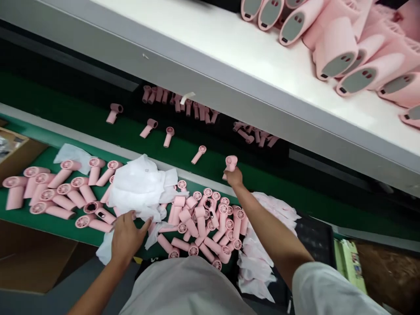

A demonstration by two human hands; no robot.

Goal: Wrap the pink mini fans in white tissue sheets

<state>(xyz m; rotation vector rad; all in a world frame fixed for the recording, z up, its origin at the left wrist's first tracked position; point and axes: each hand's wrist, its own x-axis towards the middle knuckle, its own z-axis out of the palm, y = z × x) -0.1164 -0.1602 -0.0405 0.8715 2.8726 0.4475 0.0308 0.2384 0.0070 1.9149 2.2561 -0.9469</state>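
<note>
At the dark green belt, my right hand [234, 177] is closed round a pink handheld fan [231, 162]. My left hand [126, 238] is by the near edge of a stack of thin white bags [138, 181]. Its thumb and fingers are apart, with nothing plainly between them; whether the fingertips touch the bags I cannot tell. Several loose pink fans [59, 197] lie left of the bags. Another heap of pink fans [210, 223] spreads between my two arms, in front of my body.
More pink fans [169, 136] lie spaced along the green belt [183, 151]. Above it runs a white shelf [210, 48] with fans piled at its right. Wrapped fans [257, 253] rest by a black crate [315, 238] under my right forearm. Cardboard boxes [26, 153] stand at left.
</note>
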